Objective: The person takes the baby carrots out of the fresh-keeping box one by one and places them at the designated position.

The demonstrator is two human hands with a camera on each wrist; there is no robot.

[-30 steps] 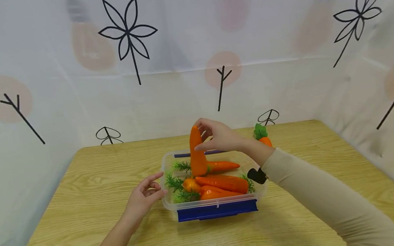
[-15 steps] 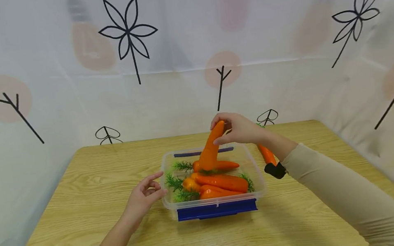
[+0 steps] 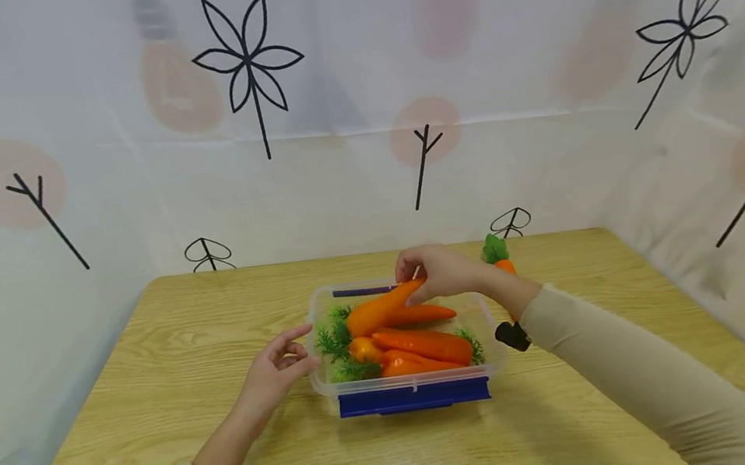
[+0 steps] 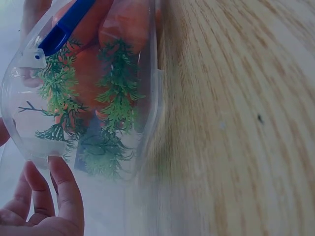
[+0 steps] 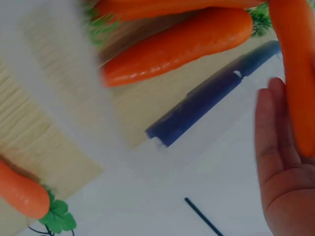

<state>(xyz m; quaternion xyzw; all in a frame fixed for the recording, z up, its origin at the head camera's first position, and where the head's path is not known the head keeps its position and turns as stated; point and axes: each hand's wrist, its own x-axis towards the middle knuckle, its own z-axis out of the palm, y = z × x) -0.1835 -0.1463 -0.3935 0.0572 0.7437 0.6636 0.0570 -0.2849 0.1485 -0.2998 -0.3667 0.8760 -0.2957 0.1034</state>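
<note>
By the right hand [image 3: 444, 270], the held carrot [image 3: 377, 312] is pinched near its narrow tip; its thick end is slanted down leftward, above other carrots [image 3: 430, 344] in the clear box [image 3: 434, 376]. Left hand [image 3: 278, 371]: fingers loosely bent, nothing gripped, tips at the box's left rim. Held carrot is judged light, stiff, hard to break, perhaps slippery. A tapered tip is easily lost; the thick middle is better gripped, greens [image 3: 335, 339] best not tugged. In left wrist view, greens are shown through the box wall, fingertips at a corner tab [image 4: 47, 149]. In right wrist view, back clip [image 5: 206, 96] is shown more fully; loose carrot's [image 5: 24, 194] lower part is hidden by the right forearm [image 3: 518, 296] in head view.
</note>
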